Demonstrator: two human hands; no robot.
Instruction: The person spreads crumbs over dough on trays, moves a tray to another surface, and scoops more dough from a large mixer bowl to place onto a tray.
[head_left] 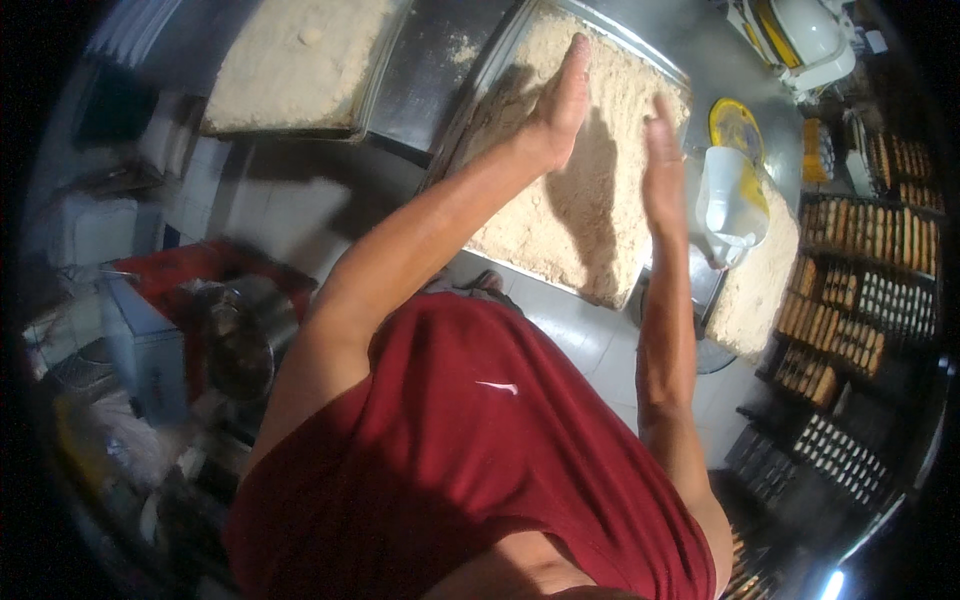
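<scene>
A rectangular metal tray of pale, crumbly powder [490, 215] lies in front of me. Over its upper middle, my left hand [560, 105] is held edgewise with fingers stretched out, empty, casting a shadow on the powder. My right hand [662, 170], slightly blurred, is also stretched out empty near the tray's right side, its palm facing the left one. I cannot tell whether either touches the powder. Just right of it are a white plastic jug [730, 200] and a yellow round lid [736, 120].
More powder-filled trays stand at the upper left [285, 60] and right [760, 290]. A white machine [800, 45] is at the top right, beside racks of long molds [865, 235]. A steel pot [245, 340] and grey box [135, 330] are at lower left, on or near red material.
</scene>
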